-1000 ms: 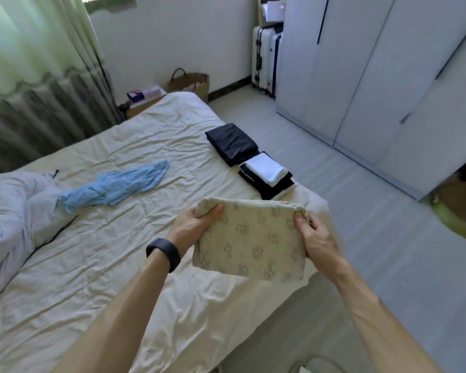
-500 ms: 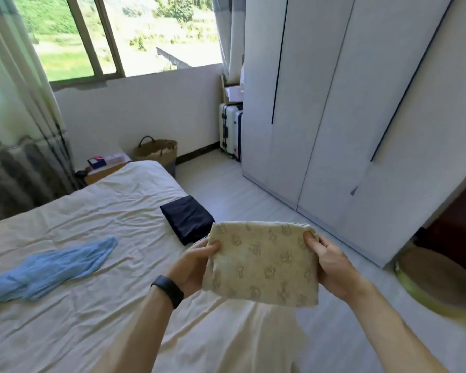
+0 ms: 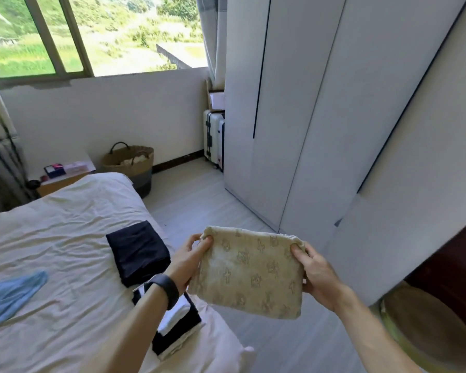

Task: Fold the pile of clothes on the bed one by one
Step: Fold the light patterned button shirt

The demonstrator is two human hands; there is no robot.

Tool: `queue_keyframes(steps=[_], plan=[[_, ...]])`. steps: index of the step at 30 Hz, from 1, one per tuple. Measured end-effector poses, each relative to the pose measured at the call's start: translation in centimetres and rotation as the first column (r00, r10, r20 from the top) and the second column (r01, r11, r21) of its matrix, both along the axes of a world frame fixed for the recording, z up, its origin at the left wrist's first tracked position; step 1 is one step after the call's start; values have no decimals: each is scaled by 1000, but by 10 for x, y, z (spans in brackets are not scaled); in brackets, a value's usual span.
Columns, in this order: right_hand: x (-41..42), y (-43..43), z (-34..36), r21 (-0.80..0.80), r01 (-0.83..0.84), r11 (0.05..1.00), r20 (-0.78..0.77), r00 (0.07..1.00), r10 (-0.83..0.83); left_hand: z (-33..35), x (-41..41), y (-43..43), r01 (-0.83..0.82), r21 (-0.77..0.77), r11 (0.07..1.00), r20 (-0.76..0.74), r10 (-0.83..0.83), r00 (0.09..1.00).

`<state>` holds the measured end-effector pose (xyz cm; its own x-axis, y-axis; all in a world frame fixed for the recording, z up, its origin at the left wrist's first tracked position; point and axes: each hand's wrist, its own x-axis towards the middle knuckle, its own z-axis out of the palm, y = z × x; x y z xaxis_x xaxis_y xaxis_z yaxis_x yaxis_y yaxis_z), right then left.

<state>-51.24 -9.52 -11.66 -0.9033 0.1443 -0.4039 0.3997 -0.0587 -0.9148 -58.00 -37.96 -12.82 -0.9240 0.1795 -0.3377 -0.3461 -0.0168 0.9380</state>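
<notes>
- Since half a second ago the view has swung right. The folded beige cloth [image 3: 248, 270] now sits over the floor beyond the bed's right edge, and the black-and-white stack [image 3: 179, 323] is uncovered.
- Left hand [image 3: 187, 262], with a black wristband [image 3: 164, 289]: fingers [image 3: 193, 239] and thumb are clamped on the cloth's upper left corner.
- Right hand [image 3: 316, 270]: fingers [image 3: 306, 282] and thumb are clamped on the upper right corner.
- The cloth, printed with small figures, is held off the bed [image 3: 65, 232], upright and flat between both hands.
- A folded dark garment [image 3: 137, 251] lies near the bed's right edge, just beyond the stack.
- An unfolded blue garment [image 3: 11, 294] lies at the left.
- Far side: woven basket [image 3: 129, 162], suitcase [image 3: 213, 138] and window [image 3: 92, 30]. The wardrobe [image 3: 334, 130] stands at the right.
</notes>
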Motion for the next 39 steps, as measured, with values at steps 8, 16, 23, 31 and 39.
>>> queue_keyframes(steps=[8,16,23,31,39], plan=[[-133,130,-7,63,-154,986,2,988,154,-29,-70,113,-96,103,990,65,90,994],[-241,139,-5,61,-473,879,25,881,472,-22,-98,144,-474,64,878,52,471,881],[-336,60,-14,53,-682,730,37,731,681,-40,-121,93,-726,83,682,81,722,687],[-466,-55,-28,51,-835,548,137,549,824,-87,-196,16,-882,199,427,160,874,459],[-552,-193,-87,157,-940,304,213,333,919,-149,-241,-26,-994,12,107,269,957,106]])
